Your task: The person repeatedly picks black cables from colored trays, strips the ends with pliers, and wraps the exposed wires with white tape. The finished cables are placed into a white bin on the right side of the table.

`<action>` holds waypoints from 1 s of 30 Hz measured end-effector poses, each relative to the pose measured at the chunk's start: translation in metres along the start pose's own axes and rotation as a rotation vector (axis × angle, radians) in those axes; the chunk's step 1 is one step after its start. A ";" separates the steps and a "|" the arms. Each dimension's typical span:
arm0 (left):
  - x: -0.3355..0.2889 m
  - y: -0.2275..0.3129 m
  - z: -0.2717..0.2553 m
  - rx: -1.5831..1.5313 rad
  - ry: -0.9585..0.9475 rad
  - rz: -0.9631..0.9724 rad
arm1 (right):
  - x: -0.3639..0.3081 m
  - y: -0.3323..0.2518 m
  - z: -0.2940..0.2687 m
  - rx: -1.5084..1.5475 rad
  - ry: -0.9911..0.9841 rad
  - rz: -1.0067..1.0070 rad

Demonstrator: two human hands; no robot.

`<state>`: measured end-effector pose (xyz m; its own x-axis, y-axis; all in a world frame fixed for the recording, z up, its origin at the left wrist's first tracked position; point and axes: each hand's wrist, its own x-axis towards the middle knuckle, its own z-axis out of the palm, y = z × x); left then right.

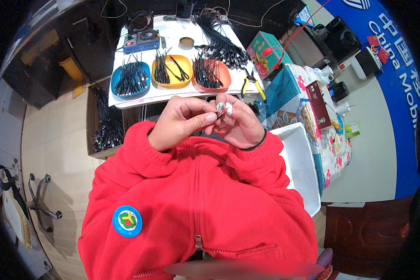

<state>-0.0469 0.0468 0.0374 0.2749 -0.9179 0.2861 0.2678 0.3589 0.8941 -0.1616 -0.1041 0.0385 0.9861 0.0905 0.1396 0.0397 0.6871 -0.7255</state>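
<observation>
Close to my chest, just off the table's front edge, my hands meet over a short cable's wire ends (222, 112), where thin red strands and a dark piece show. My left hand (182, 117) pinches them between thumb and forefinger. Fingers of my right hand (243, 123) close on the same wires from the other side; white wrapping covers some of its fingertips. Most of the cable is hidden by my hands. Beyond them stand a blue tray (130, 95), a yellow tray (172, 86) and an orange tray (226, 80), each holding black cables.
Yellow-handled pliers (253, 87) lie at the table's right edge. Farther back are a blue bench device (141, 43), a round tin (186, 43) and a large black cable bundle (224, 44). A white foam box (308, 196) stands right of me; a carton of cables (108, 126) is at left.
</observation>
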 end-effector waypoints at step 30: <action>-0.010 -0.003 0.002 0.099 0.058 -0.085 | -0.005 0.002 0.011 -0.287 0.280 -0.062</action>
<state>-0.0524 0.0546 0.0328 0.3089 -0.9319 0.1903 0.2009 0.2595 0.9446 -0.1687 -0.0951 0.0439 0.9847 -0.1717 0.0292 0.1051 0.4522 -0.8857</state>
